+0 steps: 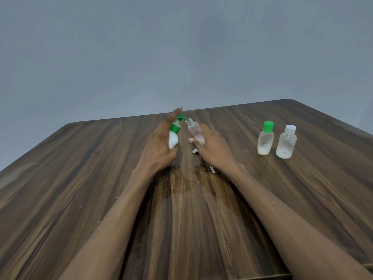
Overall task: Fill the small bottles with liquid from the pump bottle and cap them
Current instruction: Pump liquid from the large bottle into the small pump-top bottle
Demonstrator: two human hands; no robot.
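No lettering, label, brand or number can be read anywhere: the bottles show only plain plastic, and the wood-grain bench and grey wall carry no marks.

Soft, even light fills the scene, fairly dim, with no hard highlights. The wall (181,47) reads flat grey-blue, darker toward the far left and right corners. Under the hands only faint, diffuse shadows lie on the bench (80,178); a dull sheen marks the wood near its middle. Wide-angle distortion bends the bench edges and stretches the near forearms. Detail is slightly soft throughout, the bottles (276,140) a little smeared.
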